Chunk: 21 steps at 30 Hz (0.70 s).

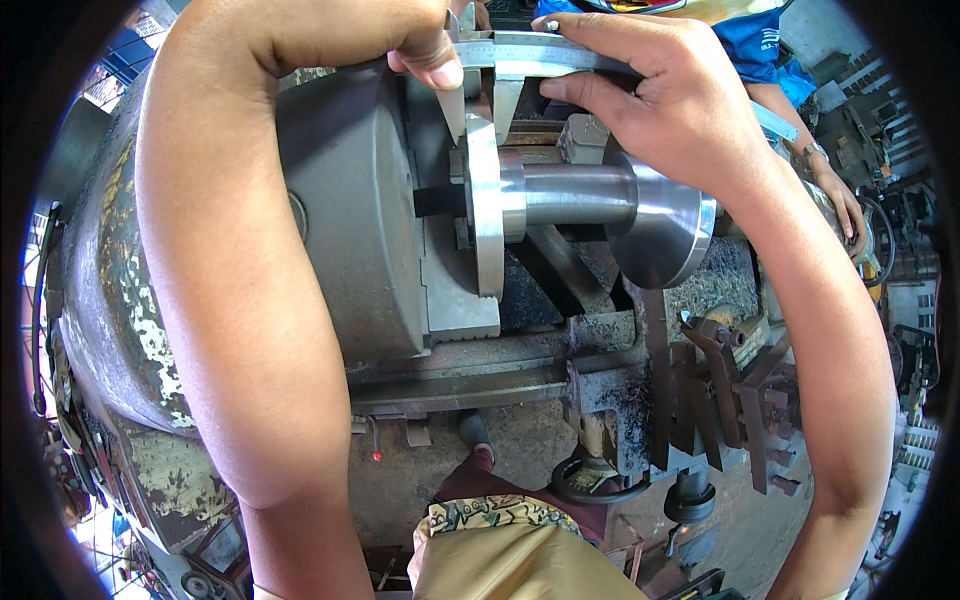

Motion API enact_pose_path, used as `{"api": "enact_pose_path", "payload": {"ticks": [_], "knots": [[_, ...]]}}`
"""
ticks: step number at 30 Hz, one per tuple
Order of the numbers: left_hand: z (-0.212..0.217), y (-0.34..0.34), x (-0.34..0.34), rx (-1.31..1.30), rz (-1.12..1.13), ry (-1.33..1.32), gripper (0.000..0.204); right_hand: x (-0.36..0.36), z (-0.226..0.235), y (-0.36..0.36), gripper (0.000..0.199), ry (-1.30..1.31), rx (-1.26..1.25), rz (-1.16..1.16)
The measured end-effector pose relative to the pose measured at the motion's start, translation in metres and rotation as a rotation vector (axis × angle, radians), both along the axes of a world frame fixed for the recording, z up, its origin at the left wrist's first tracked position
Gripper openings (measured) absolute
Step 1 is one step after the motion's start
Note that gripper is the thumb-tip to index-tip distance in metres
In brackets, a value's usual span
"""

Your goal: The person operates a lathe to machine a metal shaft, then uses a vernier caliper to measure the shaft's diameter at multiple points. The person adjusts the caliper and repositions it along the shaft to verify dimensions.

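Observation:
Both of my hands grip a steel vernier caliper (520, 56) at the top of the view. My left hand (425, 50) pinches its left end by one jaw, thumb and fingers closed. Farther right, my right hand (670, 95) is wrapped round the beam, thumb below it and forefinger along the top. The two jaws point down on either side of the rim of a shiny turned flange (487, 220); whether they touch it I cannot tell. That flange is one end of a steel shaft (580, 193) with a wider disc (662, 230) at its right end. Chuck jaws (460, 310) adjoin the left flange.
A large lathe chuck (345, 220) stands left under my left arm. Tool holder parts (735, 370) and a handwheel (600, 490) lie on the right and below. Another person's hand (845, 210) rests at the far right. A red-knobbed lever (377, 445) sticks out below the bed.

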<state>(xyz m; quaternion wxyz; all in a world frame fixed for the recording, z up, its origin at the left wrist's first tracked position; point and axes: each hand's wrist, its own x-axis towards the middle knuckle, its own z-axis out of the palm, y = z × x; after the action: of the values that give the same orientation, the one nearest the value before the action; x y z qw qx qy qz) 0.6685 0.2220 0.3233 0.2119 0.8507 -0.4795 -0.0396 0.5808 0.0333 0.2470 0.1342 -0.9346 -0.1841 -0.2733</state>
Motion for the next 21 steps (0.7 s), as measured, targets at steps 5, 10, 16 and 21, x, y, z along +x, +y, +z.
{"api": "enact_pose_path", "payload": {"ticks": [5, 10, 16, 21], "knots": [[0.008, -0.005, 0.009, 0.116, 0.169, 0.157, 0.032, 0.003, -0.011, 0.000, 0.036, -0.001, -0.026, -0.126], [0.010, -0.001, 0.011, 0.076, 0.065, 0.266, 0.028, 0.006, -0.013, -0.006, 0.037, -0.041, -0.057, -0.074], [0.009, -0.007, 0.005, 0.115, 0.184, 0.199, 0.025, 0.007, -0.011, -0.005, 0.036, -0.051, -0.079, -0.071], [0.008, -0.004, 0.007, 0.107, 0.167, 0.220, 0.025, 0.007, -0.011, -0.005, 0.036, -0.048, -0.083, -0.078]]}}
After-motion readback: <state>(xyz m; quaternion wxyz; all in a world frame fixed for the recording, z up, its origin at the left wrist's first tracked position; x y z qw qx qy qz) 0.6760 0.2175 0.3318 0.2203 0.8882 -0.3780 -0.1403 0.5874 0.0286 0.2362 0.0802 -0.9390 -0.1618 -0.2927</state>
